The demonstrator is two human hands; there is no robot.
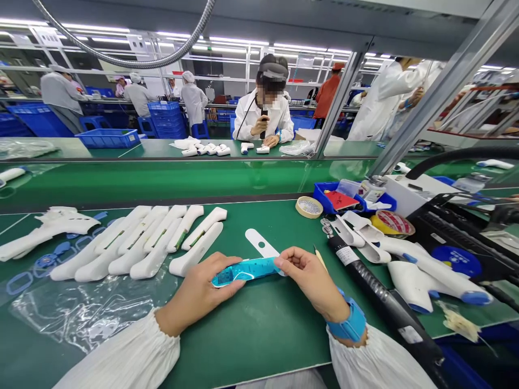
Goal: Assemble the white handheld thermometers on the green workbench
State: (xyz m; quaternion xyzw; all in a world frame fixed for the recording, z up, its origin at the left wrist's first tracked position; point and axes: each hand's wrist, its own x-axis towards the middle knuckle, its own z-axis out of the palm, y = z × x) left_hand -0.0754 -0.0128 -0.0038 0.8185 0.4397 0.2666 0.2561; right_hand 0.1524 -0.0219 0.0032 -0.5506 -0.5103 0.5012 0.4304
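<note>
Between my two hands lies a long blue, glossy strip-shaped part [247,271], held just above the green bench. My left hand [205,289] grips its left end, thumb below and fingers above. At the other end my right hand [304,273] pinches the tip between thumb and forefinger; a blue band circles that wrist. Just behind the blue part, a flat white strip with a round hole [259,243] lies on the bench, its near end partly hidden by my right hand. Left of my hands, white casing halves [198,248] rest in a row, some showing green boards.
A clear plastic bag [89,319] lies at the left, near blue rings and white housings [52,229]. On the right are a tape roll [308,207], a blue bin [324,192], a black cylindrical tool [377,292] and white device bodies [421,275]. A co-worker [265,113] sits across.
</note>
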